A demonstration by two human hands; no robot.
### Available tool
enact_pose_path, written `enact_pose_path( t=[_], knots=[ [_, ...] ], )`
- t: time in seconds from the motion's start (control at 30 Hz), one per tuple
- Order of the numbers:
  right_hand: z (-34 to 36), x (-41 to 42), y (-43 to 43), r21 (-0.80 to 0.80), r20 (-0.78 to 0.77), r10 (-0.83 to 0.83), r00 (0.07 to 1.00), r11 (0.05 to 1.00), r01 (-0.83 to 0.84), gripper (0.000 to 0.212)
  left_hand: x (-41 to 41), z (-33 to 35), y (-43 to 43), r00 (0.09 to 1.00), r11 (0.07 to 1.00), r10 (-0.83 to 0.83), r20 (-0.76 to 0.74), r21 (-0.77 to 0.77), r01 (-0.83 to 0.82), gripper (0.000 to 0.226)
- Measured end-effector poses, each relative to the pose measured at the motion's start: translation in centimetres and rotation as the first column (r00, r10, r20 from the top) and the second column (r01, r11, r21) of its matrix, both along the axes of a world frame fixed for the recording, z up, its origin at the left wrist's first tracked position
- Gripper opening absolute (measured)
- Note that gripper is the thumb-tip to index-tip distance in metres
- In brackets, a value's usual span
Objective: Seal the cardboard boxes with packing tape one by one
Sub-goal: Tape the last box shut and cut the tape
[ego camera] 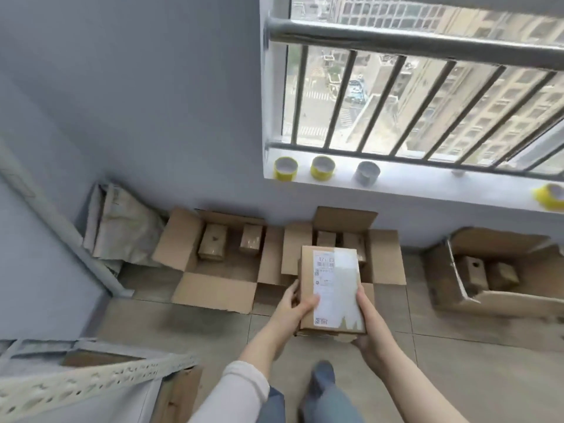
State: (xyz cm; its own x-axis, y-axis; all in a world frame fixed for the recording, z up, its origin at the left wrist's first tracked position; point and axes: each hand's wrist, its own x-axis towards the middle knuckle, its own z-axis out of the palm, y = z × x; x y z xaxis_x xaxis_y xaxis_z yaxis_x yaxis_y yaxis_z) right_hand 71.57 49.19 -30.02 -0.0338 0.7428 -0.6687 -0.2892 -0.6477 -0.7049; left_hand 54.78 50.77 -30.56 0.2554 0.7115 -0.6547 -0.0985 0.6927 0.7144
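A small cardboard box [306,270] with a white shipping label on top is held above the floor, in front of an open carton. My left hand [294,305] grips its left side, thumb lying on the label. My right hand [364,325] holds its right side and underside, fingers mostly hidden beneath. Rolls of packing tape stand on the window sill: two yellow rolls [285,168] [322,168], a grey roll [367,173] and another yellow roll [549,195] at the far right.
Three open cartons sit on the tiled floor along the wall, left [213,290], middle [386,257] and right [494,300], each with small boxes inside. Crumpled paper bags [122,227] lean in the corner. A metal shelf frame [82,380] stands at lower left.
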Motion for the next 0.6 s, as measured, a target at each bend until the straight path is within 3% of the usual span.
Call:
enact_pose_path(
  t=[0.3,0.43,0.6],
  knots=[
    [-5.7,9.8,8.8,-0.183,-0.034,-0.046,0.998,0.982,0.039,0.040,10.5,-7.1,11.0,0.994,0.980,0.094,-0.057,-0.168,-0.103,0.068],
    [-9.2,12.8,12.4,-0.261,-0.003,-0.119,0.993,0.959,0.114,0.038,14.6,-10.4,14.0,0.989,0.982,0.019,-0.144,-0.183,-0.046,0.053],
    [-20.2,15.2,17.5,-0.367,0.029,-0.165,0.986,0.916,0.164,0.045,18.0,-20.1,17.8,0.955,0.971,0.101,-0.277,-0.180,-0.155,0.036]
  ],
)
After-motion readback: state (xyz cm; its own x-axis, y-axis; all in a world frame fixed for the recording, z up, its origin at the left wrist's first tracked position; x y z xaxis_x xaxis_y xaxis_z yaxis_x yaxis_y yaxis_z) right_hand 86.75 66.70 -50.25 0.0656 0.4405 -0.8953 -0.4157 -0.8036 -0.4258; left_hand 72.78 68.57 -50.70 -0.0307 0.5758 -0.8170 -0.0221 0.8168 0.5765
